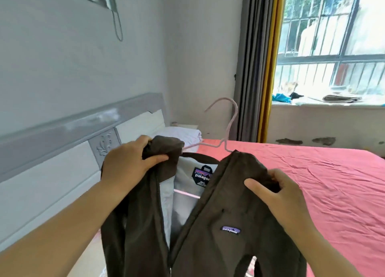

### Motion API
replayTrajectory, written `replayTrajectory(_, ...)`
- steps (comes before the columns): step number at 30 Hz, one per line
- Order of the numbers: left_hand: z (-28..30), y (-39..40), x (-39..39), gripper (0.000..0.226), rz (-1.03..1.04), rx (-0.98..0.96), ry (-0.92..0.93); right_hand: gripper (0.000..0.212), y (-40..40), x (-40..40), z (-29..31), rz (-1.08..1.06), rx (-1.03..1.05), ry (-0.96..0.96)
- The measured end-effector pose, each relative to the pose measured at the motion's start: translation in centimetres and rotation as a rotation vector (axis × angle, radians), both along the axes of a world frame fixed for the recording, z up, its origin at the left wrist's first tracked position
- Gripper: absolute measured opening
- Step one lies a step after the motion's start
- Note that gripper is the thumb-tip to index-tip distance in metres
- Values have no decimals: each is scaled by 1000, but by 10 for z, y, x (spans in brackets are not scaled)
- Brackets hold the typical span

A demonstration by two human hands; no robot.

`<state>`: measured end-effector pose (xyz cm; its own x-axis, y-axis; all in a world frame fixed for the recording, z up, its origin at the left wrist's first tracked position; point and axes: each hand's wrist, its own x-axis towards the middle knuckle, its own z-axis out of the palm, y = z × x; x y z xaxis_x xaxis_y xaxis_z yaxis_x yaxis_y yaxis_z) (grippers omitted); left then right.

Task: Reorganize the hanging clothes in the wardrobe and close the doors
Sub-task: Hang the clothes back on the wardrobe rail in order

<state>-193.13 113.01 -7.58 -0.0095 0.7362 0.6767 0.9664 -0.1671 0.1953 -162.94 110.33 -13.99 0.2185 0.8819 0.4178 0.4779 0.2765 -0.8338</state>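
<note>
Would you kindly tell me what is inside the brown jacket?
Inside the open jacket a pink hanger shows: its hook above the collar, its bar across the pale lining. Its shoulders are hidden under the fabric.

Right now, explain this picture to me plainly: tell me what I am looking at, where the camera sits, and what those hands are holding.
There is no machine here. The single picture comes from a camera worn on a person's head, looking forward and down, so the two bare arms reaching in are that person's own. The left hand and right hand each grip one front side of a dark brown jacket, holding it open. A pale pink hanger sits inside it, its hook sticking up above the collar. Behind lies a bed with a pink sheet, a white pillow and a grey and white headboard. A barred window with curtains is on the right. No wardrobe is in view.
</note>
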Motion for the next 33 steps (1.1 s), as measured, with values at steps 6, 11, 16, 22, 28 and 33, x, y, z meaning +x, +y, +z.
replayTrajectory(6, 54, -65, -34, 54, 150, 68, -83, 43, -19, -34, 69, 133, 161, -58)
replayTrajectory(11, 71, -126, -68, 47, 299, 126, -157, 49, -34, -72, 109, 240, 221, -115)
replayTrajectory(16, 77, -200, -113, 50, 480, 204, -190, 47, -61, -128, 143, 387, 210, -247)
replayTrajectory(22, 68, -296, -173, 46, 680, 281, -314, 22, -101, -202, 162, 753, 283, -292)
replayTrajectory(28, 65, -392, -228, 65, 841, 365, -367, 7, -152, -301, 160, 931, 321, -11)
replayTrajectory(33, 46, -468, -262, 72, 956, 480, -428, 6, -193, -392, 156, 1060, 300, 40)
